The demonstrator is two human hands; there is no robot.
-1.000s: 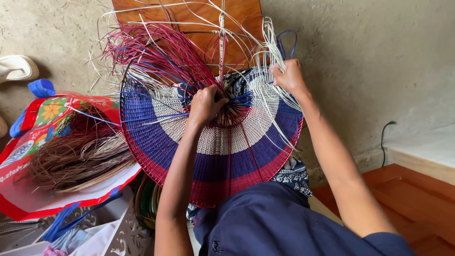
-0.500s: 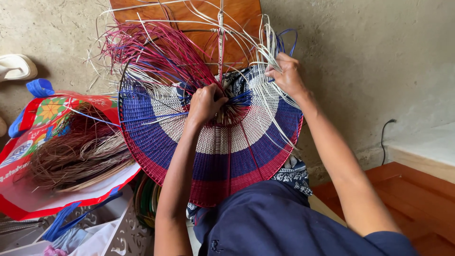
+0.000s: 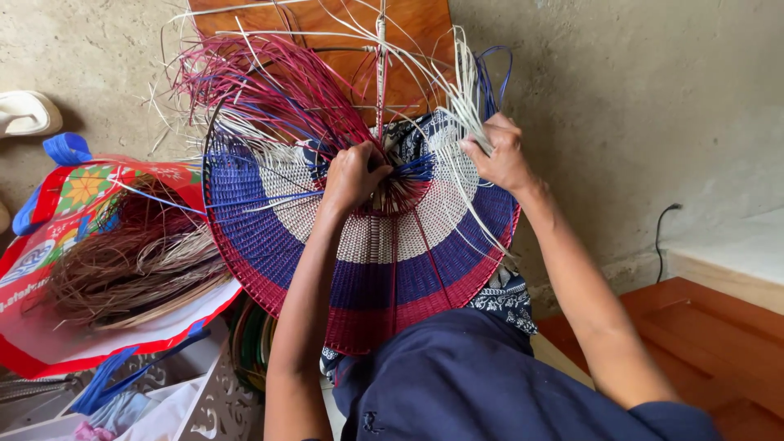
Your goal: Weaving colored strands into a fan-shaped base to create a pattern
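A large round woven piece [image 3: 384, 269] with blue, white and dark red bands rests against my lap. Loose red and pale strands [image 3: 269, 90] fan out from its upper edge. My left hand [image 3: 353, 175] is closed near the centre of the weave, pinching strands there. My right hand [image 3: 502, 155] grips a bundle of pale strands [image 3: 467, 98] at the upper right rim.
A red bag [image 3: 49, 245] holding brown and pale fibre bundles [image 3: 135, 265] lies at left. A wooden board [image 3: 327, 33] stands behind the weave. A white sandal [image 3: 28, 113] lies far left, a wooden ledge [image 3: 702, 327] at right, a white plastic basket [image 3: 163, 408] at lower left.
My right hand has shifted slightly left and up along the rim with the pale strands. My left hand stays at the centre.
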